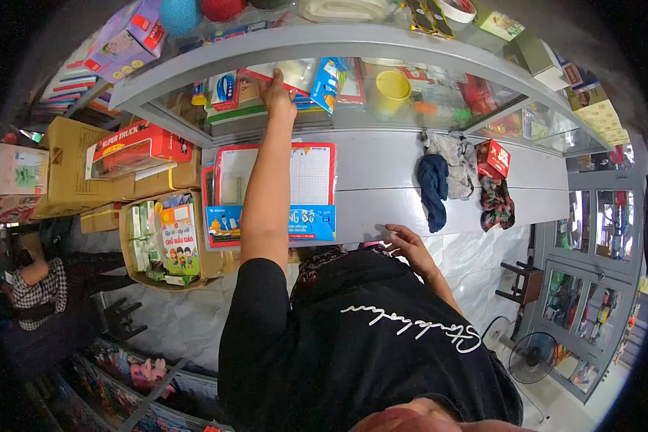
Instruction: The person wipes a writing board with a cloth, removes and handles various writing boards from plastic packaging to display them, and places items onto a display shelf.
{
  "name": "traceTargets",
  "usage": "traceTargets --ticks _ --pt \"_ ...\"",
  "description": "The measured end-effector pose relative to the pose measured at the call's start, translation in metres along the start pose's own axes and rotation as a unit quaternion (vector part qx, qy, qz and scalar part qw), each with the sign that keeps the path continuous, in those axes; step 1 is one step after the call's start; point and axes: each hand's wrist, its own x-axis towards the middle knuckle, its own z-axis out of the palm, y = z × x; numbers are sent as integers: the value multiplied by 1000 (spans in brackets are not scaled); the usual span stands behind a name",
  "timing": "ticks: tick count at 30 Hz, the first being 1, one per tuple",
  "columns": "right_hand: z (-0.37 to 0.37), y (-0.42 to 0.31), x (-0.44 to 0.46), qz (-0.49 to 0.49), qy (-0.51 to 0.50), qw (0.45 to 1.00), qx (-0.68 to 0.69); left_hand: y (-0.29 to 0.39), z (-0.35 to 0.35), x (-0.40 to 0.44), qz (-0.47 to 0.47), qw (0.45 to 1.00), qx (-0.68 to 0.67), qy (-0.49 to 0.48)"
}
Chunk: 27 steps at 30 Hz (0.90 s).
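My left hand (276,95) reaches into the glass display case and grips the edge of a red-edged board pack (301,74) with a blue printed strip. A small blue and white box (225,90) lies to its left. Under my left forearm, a similar pack (313,183) with a white grid, red frame and blue strip lies on the grey counter, partly hidden by the arm. My right hand (408,248) is at the counter's front edge, fingers apart, holding nothing.
The counter (381,160) also bears dark blue cloth (432,189), grey cloth (457,162) and a red box (492,158). A yellow cup (392,90) is in the case. At left are a truck box (140,150) and an open carton (131,248); a person (39,288) is farther left.
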Motion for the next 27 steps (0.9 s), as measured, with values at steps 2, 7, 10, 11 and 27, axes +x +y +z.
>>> traceTargets --ticks 2,7,10,11,27 --pt "0 4 5 4 -10 1000 -9 0 11 2 -4 999 4 48" --pt "16 -7 21 -12 -57 998 -11 -41 15 22 141 985 -37 90" --pt "24 -14 32 8 -72 996 -48 -60 18 9 20 996 -24 89" --pt "27 -16 35 9 -75 996 -52 -58 23 -8 -41 996 -31 71" --pt "90 -47 92 -48 -163 975 -144 72 -257 -69 54 667 743 17"
